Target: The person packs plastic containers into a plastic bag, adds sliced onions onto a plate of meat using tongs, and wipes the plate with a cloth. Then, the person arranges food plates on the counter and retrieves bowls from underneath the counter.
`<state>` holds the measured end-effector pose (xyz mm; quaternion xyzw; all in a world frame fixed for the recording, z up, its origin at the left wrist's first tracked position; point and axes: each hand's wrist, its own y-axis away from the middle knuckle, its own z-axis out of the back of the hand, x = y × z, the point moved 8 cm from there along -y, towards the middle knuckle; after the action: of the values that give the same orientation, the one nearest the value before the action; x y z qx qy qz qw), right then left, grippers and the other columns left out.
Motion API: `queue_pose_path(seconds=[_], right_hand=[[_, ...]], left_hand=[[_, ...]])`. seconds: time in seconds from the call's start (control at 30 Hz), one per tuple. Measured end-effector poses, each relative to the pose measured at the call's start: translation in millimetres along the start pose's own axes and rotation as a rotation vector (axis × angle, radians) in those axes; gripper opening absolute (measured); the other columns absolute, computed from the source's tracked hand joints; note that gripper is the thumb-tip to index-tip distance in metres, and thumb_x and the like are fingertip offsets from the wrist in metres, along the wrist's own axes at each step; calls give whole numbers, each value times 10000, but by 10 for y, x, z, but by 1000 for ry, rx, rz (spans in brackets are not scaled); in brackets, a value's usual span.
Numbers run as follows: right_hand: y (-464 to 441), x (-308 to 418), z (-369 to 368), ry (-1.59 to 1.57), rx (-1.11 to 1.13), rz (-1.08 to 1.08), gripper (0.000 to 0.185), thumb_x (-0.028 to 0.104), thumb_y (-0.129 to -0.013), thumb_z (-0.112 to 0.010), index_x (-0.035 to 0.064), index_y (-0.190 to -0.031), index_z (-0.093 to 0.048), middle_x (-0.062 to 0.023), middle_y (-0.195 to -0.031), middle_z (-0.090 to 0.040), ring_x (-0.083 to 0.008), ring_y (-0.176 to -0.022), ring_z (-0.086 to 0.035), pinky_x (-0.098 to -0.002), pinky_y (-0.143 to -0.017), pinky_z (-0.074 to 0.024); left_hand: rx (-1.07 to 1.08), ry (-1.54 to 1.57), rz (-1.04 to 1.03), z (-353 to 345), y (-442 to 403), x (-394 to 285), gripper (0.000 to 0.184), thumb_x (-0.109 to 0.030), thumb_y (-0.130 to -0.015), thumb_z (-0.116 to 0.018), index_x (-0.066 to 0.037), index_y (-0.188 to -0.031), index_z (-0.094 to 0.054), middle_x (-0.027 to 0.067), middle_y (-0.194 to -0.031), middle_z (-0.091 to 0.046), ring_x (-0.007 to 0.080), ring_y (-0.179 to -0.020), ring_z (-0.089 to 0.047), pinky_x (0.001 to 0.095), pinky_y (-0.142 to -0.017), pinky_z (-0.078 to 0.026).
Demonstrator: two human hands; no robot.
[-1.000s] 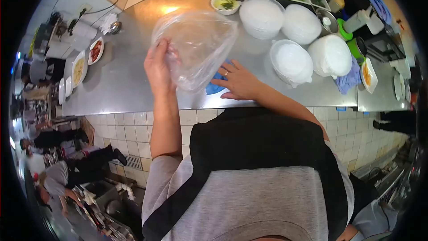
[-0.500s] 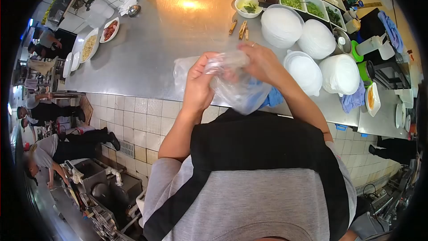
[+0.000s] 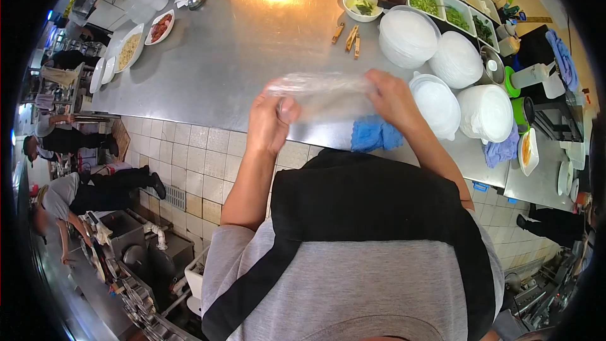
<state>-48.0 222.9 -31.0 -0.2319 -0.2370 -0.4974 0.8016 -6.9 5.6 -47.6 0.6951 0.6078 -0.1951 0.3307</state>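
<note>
A thin see-through plastic bag is stretched between my two hands above the front edge of the steel counter. My left hand is closed on its left end. Closed on the right end is my right hand. The bag is blurred by motion and looks flat, with nothing visible inside. Beneath my right wrist a blue cloth lies at the counter's edge. Several wooden clothespins rest beyond my hands. To the right of my right hand stand lidded white containers.
On the steel counter, dishes of food, including a plate of red meat, sit far left. A bowl with greens and trays of chopped greens stand at the back right. Co-workers are at the left.
My hands have moved apart, pulling the bunched bag out wide and raising it off the counter edge. The blue cloth beneath shows more fully.
</note>
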Motion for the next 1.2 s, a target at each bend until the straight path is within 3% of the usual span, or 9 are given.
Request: queue_pose_path(seconds=[0.2,0.33,0.43,0.63,0.73,0.87,0.93,1.07,1.2], right_hand=[[-57,-254,-175,-1565,92,-428,209,73,-803,-597,-6,-993,-556,-41,-830,-608,-145,-676,-574,-281,-587,-457],[99,189,-146,-1095,437,-276,251,138,-836,-574,3,-1042,-524,-31,-826,-603,-128,-623,-551,-259,-553,-443],[-15,-103,-227,-76,360,-79,279,160,-835,-589,17,-1067,-527,-37,-855,-608,-117,-636,-556,-241,-561,-444],[-120,-600,-217,-1572,5,-577,352,110,-793,-608,19,-1119,-510,-44,-860,-599,-149,-723,-558,-265,-616,-451],[-138,-750,-360,-1431,5,-545,330,128,-800,-607,61,-1116,-542,-59,-927,-612,-149,-778,-570,-269,-660,-465],[-177,-769,-140,-373,170,-201,378,236,-793,-628,98,-1138,-561,-105,-937,-631,-196,-771,-614,-330,-709,-495],[-213,-510,334,-139,31,58,370,259,-796,-629,95,-1124,-583,-115,-945,-632,-215,-762,-614,-328,-710,-495],[-495,-933,1303,353,-383,-165,415,385,-823,-583,48,-1063,-622,-191,-1041,-608,-343,-961,-581,-439,-779,-477],[-774,-1417,1434,561,-66,-518,670,626,-739,-559,19,-1006,-650,-185,-1041,-626,-323,-972,-601,-420,-797,-481]], left_hand=[[85,-1223,-102,-99,32,214,203,42,-813,-451,-32,-966,-563,55,-789,-607,110,-722,-570,245,-609,-457],[-235,-524,-80,266,-121,48,164,-86,-879,-480,-15,-1011,-547,46,-788,-583,127,-731,-575,220,-588,-451],[-324,-42,-57,134,-68,48,183,-30,-856,-404,-7,-991,-525,90,-830,-604,143,-678,-586,240,-565,-462],[90,21,108,50,93,271,268,6,-804,-582,-36,-1066,-550,26,-762,-545,102,-697,-527,259,-603,-444],[172,-267,27,134,124,223,232,12,-797,-582,-53,-1016,-620,35,-777,-545,119,-748,-537,256,-681,-454],[-17,-1218,-223,294,14,19,207,28,-788,-539,-48,-910,-687,59,-811,-558,147,-817,-534,250,-779,-445],[-69,-1117,-164,241,24,-50,220,20,-781,-520,-26,-919,-684,59,-851,-545,136,-825,-515,251,-801,-429],[-70,-1037,-216,359,-87,-79,209,0,-787,-530,-25,-925,-686,46,-862,-520,122,-773,-512,244,-727,-446],[-44,-977,-184,204,-174,-32,185,-33,-801,-550,-21,-926,-686,49,-838,-531,107,-717,-517,225,-590,-450]])
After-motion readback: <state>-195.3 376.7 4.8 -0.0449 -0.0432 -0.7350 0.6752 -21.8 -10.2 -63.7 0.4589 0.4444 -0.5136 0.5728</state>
